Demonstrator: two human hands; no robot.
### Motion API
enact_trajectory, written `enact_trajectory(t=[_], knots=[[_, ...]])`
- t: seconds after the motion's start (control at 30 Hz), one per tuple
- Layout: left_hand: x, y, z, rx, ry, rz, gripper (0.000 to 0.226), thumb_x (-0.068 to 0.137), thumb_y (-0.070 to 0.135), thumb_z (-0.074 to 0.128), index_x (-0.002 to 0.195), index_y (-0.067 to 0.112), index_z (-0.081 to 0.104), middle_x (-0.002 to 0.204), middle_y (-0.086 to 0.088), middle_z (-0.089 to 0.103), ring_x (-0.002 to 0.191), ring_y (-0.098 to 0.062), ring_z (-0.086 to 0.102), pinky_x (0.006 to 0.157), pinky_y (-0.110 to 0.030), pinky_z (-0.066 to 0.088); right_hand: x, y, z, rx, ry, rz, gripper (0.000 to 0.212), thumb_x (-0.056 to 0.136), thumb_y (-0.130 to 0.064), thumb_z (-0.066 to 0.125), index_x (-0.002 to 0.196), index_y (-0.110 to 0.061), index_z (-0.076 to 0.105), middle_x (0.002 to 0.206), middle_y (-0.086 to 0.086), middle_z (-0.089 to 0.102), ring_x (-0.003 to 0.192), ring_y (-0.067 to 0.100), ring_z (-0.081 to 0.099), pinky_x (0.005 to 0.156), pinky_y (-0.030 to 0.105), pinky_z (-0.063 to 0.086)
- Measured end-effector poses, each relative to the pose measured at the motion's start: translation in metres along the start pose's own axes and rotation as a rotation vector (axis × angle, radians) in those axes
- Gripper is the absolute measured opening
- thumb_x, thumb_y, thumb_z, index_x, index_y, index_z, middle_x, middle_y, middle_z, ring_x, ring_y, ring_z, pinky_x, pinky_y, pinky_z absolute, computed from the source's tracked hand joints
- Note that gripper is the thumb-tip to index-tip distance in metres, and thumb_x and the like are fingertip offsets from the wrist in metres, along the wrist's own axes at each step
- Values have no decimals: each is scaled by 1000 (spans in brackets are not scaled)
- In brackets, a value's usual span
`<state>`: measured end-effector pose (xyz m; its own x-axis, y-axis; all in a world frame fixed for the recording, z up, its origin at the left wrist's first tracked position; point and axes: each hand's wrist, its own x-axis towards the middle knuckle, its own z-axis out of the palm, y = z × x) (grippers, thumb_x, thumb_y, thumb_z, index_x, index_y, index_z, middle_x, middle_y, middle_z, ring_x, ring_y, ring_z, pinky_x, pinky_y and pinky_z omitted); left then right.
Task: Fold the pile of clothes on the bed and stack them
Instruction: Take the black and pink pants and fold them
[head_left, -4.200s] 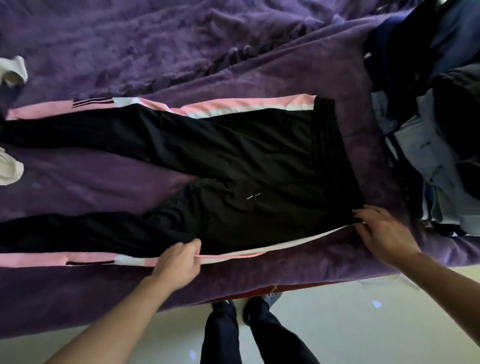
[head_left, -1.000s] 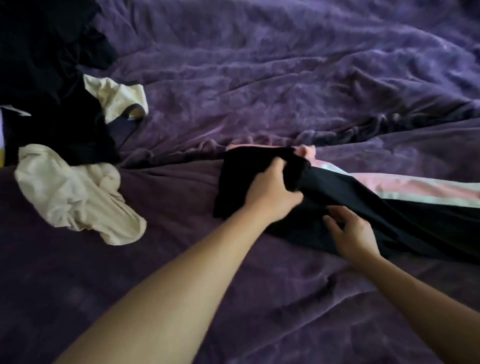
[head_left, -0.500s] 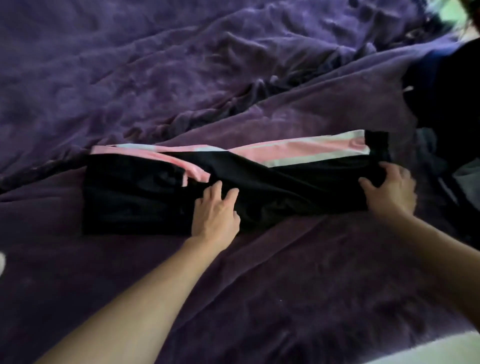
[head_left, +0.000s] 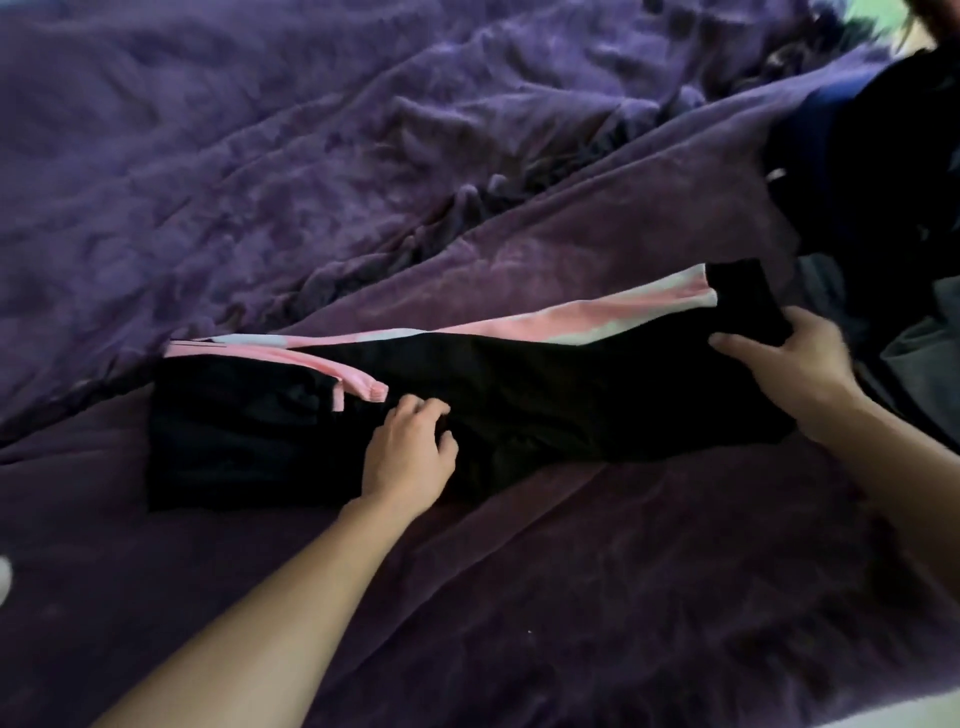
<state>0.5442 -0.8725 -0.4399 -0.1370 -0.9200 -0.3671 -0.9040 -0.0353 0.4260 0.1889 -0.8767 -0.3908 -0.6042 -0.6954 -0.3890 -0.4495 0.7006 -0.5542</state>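
Note:
Black track pants (head_left: 571, 395) with pink and white side stripes lie folded lengthwise on the purple blanket (head_left: 311, 182), their leg ends doubled back over the left part. My left hand (head_left: 410, 452) rests on the middle of the pants with its fingers curled into the black cloth. My right hand (head_left: 789, 364) grips the waistband end at the right, thumb on top and fingers round the edge.
A heap of dark and blue-grey clothes (head_left: 883, 182) lies at the right edge, just beyond the waistband. A pale bit of cloth (head_left: 2, 577) shows at the far left edge. Rumpled blanket folds run across the bed behind the pants.
The legs have been folded back over the pants since a second ago. In the last half second my left fingers curled into the cloth and my right hand closed round the waistband.

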Motion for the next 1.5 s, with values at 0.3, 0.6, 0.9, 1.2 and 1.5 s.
enact_trajectory(t=[0.3,0.6,0.9,1.2,1.5], knots=[[-33,-79,-53,-85,215,-153,21,85,12,60,106,11,66,105,-5,58,95,-26,61,75,-41,51,-112,-122,165,-372,-376,-352,52,76,-33,70,118,-19,44,112,15,64,103,38,60,81,38,45],[-35,-123,-37,114,-70,-168,60,88,33,58,144,29,36,150,-6,27,131,-28,33,101,-43,39,-97,-78,177,-111,-202,-266,32,78,-29,73,108,-22,67,91,-6,69,90,16,67,77,28,48],[-21,-126,-21,-21,-220,-115,57,90,33,56,144,29,37,148,-3,33,130,-26,34,100,-41,39,-88,-68,151,211,-345,123,25,75,-25,79,96,-16,69,94,8,73,82,26,71,76,41,59],[-64,-190,-89,-505,102,-338,20,92,14,57,108,18,67,80,6,65,79,-12,64,75,-26,49,-213,-206,229,404,-556,-122,32,78,-15,76,100,-12,53,88,2,62,69,16,66,44,28,51],[-97,-275,-123,-471,338,-512,16,93,17,56,100,11,68,90,-5,69,90,-25,66,80,-30,48,-248,-235,352,103,-708,-321,36,86,-13,64,121,-17,57,101,4,69,91,20,66,83,40,56]])
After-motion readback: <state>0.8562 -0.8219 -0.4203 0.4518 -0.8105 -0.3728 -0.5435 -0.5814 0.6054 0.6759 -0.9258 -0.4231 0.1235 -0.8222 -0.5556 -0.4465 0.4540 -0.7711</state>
